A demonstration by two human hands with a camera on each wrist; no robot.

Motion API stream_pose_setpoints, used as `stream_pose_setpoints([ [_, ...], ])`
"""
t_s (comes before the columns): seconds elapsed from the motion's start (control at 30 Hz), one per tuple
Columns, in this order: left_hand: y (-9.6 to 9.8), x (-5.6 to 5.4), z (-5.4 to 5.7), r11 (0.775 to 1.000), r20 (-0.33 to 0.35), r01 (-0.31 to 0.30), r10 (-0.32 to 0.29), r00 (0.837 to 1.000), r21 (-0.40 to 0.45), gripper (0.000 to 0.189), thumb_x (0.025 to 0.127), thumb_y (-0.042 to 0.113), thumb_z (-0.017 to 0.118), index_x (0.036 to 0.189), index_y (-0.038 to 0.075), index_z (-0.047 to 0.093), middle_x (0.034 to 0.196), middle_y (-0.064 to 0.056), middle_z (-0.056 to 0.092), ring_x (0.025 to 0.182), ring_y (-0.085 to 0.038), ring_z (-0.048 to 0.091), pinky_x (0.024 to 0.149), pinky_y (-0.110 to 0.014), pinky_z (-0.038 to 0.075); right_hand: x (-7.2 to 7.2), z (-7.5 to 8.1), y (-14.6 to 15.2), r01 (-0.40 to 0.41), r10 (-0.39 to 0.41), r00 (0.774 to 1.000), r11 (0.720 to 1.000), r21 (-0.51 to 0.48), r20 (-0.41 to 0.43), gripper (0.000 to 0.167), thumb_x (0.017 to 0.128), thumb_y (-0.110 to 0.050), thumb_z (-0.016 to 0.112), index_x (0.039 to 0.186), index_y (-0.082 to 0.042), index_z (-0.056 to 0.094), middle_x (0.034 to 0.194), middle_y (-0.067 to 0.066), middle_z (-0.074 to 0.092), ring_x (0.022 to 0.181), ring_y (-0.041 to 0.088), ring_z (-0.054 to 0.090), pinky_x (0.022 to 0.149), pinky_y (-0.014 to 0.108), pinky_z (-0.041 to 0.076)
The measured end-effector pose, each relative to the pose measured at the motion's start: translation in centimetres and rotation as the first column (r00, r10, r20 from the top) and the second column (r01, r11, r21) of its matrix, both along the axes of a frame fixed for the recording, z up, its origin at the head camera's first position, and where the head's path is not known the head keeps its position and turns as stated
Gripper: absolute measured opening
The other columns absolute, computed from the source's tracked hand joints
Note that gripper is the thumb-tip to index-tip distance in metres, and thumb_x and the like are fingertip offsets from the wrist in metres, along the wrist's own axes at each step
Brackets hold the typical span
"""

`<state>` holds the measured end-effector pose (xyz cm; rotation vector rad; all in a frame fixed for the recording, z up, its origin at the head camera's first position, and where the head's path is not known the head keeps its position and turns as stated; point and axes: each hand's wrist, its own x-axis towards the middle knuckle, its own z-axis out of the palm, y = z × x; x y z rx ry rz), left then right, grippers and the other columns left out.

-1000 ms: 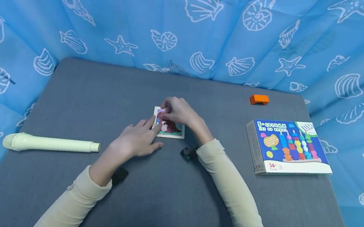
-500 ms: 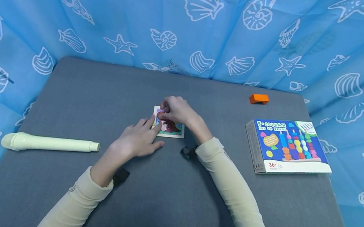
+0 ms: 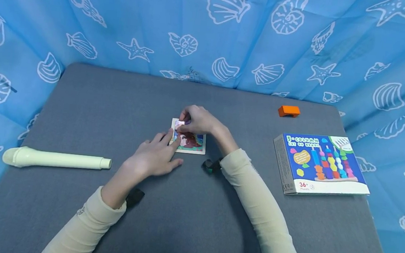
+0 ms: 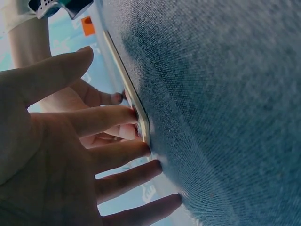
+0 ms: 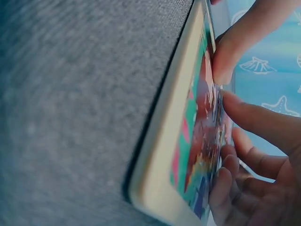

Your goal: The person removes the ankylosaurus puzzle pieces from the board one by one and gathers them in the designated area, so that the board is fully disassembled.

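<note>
A small picture puzzle (image 3: pixel 190 142) with a cream frame and a reddish-brown animal picture lies flat in the middle of the table. My left hand (image 3: pixel 156 154) rests on its left side with fingers outstretched; in the left wrist view, fingertips touch the frame (image 4: pixel 128 84) and the cloth. My right hand (image 3: pixel 200 122) reaches over the puzzle's top edge, thumb and fingers pinching a puzzle piece (image 3: pixel 180 123) at the upper left. That piece is mostly hidden by the fingers. In the right wrist view, the right thumb (image 5: pixel 254 115) lies against the picture's surface, close to a left fingertip.
A pale green toy microphone (image 3: pixel 56 159) lies on the left of the grey table (image 3: pixel 117 98). To the right are a bead-set box (image 3: pixel 323 164) and an orange arch block (image 3: pixel 289 111). A blue shell-patterned curtain (image 3: pixel 197 24) hangs behind the table.
My right thumb and fingers have shifted slightly upward at the puzzle's upper left, and a lighter patch now shows beside the thumb. My left hand stays almost still.
</note>
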<state>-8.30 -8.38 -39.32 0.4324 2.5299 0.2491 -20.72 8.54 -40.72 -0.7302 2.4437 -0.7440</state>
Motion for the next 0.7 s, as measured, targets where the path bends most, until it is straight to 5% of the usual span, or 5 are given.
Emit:
stream_pose_setpoints([
  [0.3, 0.0, 0.1, 0.0, 1.000, 0.001, -0.006, 0.006, 1.000, 0.015, 0.078, 0.112, 0.055, 0.052, 0.175, 0.019, 0.024, 0.184, -0.017, 0.006, 0.169, -0.043, 0.020, 0.126, -0.071, 0.036, 0.2, -0.2, 0.4, -0.003, 0.000, 1.000, 0.991, -0.132, -0.022, 0.013, 0.101, -0.009, 0.076, 0.113, -0.004, 0.075, 0.105, 0.011, 0.076, 0.092, 0.019, 0.071, 0.083, 0.029, 0.060],
  [0.53, 0.0, 0.0, 0.1, 1.000, 0.011, -0.014, 0.014, 1.000, 0.009, 0.078, 0.112, 0.055, 0.052, 0.175, 0.020, 0.024, 0.185, -0.017, 0.006, 0.169, -0.043, 0.020, 0.127, -0.070, 0.035, 0.5, -0.4, 1.8, 0.076, -0.041, 0.993, 0.939, -0.336, 0.110, 0.013, 0.100, -0.002, 0.076, 0.113, -0.001, 0.077, 0.103, 0.013, 0.075, 0.086, 0.016, 0.070, 0.079, 0.023, 0.058],
  [0.7, 0.0, -0.1, 0.0, 1.000, 0.005, -0.017, 0.017, 1.000, 0.011, 0.077, 0.111, 0.055, 0.053, 0.174, 0.020, 0.026, 0.184, -0.018, 0.009, 0.169, -0.042, 0.020, 0.129, -0.070, 0.032, 0.2, -0.5, 3.9, 0.163, -0.109, 0.981, 0.909, -0.384, 0.159, 0.017, 0.099, -0.003, 0.078, 0.116, 0.000, 0.078, 0.106, 0.013, 0.075, 0.088, 0.014, 0.073, 0.079, 0.022, 0.059],
])
